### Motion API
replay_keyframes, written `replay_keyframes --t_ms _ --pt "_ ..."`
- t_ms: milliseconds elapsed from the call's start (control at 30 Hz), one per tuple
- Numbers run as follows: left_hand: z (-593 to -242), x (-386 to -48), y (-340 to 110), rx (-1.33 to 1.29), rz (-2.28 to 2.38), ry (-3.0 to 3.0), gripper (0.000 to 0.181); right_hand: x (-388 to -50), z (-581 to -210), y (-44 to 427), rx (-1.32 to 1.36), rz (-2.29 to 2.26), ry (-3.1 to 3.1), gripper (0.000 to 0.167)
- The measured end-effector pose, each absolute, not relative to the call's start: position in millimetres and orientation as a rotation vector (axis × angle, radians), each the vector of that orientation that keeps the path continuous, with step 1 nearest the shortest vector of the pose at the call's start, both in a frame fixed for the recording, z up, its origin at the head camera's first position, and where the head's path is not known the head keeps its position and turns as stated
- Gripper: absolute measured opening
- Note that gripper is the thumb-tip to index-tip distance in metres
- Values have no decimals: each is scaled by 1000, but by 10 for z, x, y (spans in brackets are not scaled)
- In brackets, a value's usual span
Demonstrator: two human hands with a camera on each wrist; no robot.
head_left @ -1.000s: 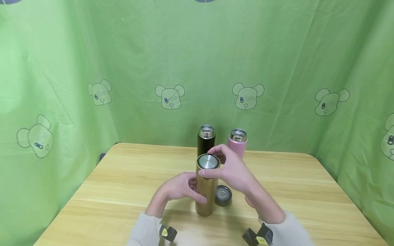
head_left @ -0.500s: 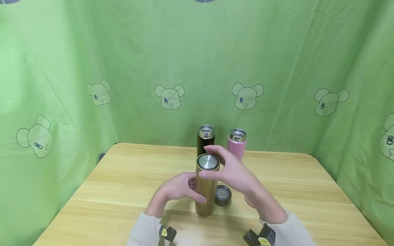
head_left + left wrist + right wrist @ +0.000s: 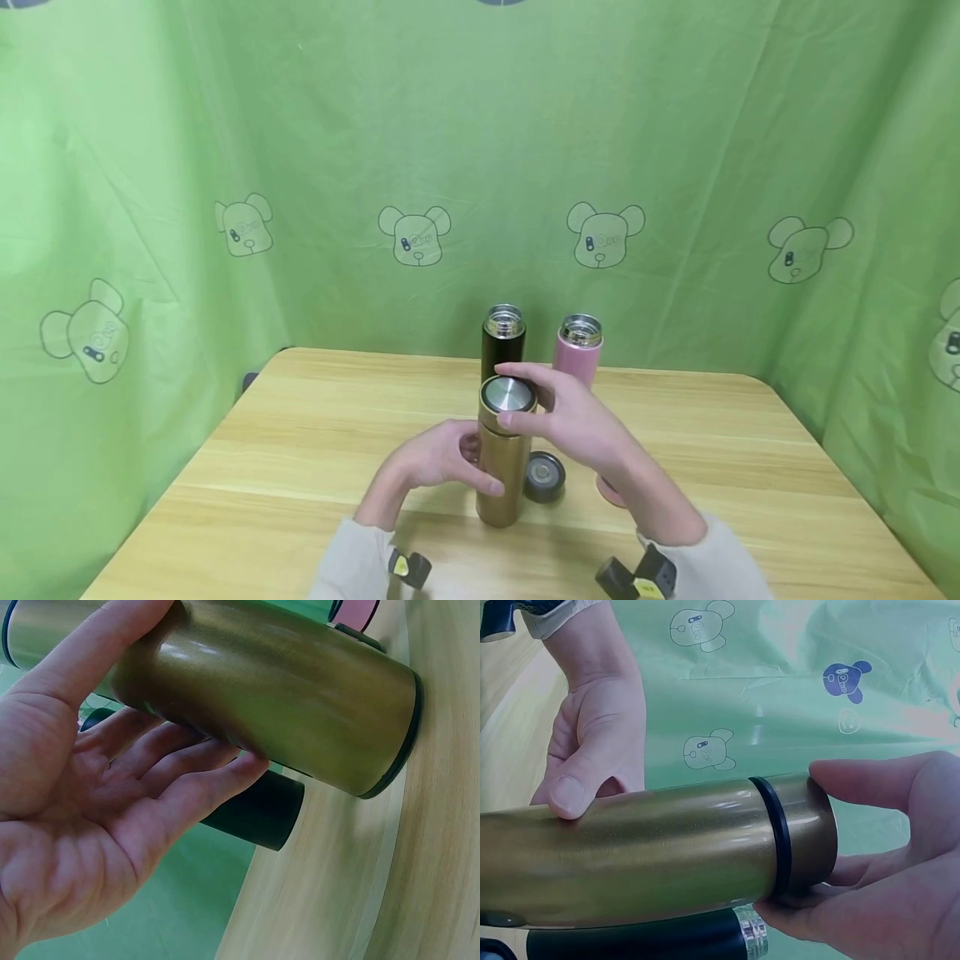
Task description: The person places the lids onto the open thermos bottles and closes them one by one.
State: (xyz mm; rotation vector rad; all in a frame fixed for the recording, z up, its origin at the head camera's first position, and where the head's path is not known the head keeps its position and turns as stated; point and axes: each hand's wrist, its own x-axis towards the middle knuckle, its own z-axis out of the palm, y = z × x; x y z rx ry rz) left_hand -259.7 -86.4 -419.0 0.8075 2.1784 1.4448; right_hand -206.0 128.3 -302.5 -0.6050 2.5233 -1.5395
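A gold thermos bottle (image 3: 501, 479) stands upright near the table's middle, with its gold lid (image 3: 814, 832) on top; a black ring shows where lid and body meet. My left hand (image 3: 435, 457) grips the body from the left, its thumb across the near side and its fingers behind. My right hand (image 3: 577, 421) holds the lid between thumb and fingertips, the thumb on the near side. The lid's flat metal top (image 3: 508, 395) faces up. Behind stand a black thermos bottle (image 3: 502, 350) and a pink thermos bottle (image 3: 577, 358), both uncapped and partly hidden.
A dark lid (image 3: 543, 477) lies just right of the gold bottle. A pink round piece (image 3: 610, 492) shows partly behind my right forearm. The wooden table (image 3: 300, 467) ends at a green curtain (image 3: 480, 150) at the back and sides.
My right hand has shifted its hold around the lid, the thumb moving a little to the right along the rim. My left hand and the bottles have stayed in place.
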Motion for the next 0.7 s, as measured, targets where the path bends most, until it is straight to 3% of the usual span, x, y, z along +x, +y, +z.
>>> replay_keyframes --t_ms 333,700 --pt "-4185 -2597 -859 821 1446 2177 53 -2028 -3048 1258 -364 -1583 2586 66" --pt "-4173 -2579 -856 820 1438 2196 51 -2068 -3103 1222 -362 -1549 2714 71"
